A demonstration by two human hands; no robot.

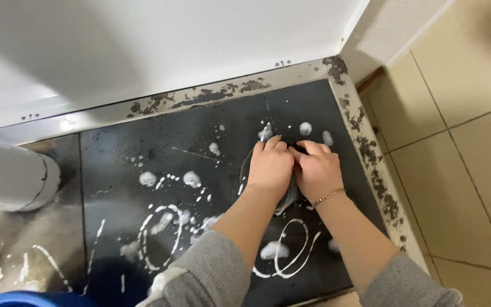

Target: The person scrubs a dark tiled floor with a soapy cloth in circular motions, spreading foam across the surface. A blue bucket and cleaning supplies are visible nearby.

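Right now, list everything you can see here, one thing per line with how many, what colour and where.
dark floor panel: one, black, centre, streaked with cleaner
white foam trails: many loops and blobs, white, across the dark floor panel
grey cloth: one, grey, mostly hidden under both hands
metal threshold strip: one, silver with worn dark patches, along the panel's top and right edges
white wall panel: one, white, top
white pipe: one, white, left edge
beige floor tiles: several, beige, right
blue rim: one, blue, bottom left corner, kind unclear
gold bracelet: one, gold, right wrist
grey sleeves: two, grey, bottom
left hand: one, pressing on the cloth
right hand: one, pressing beside it
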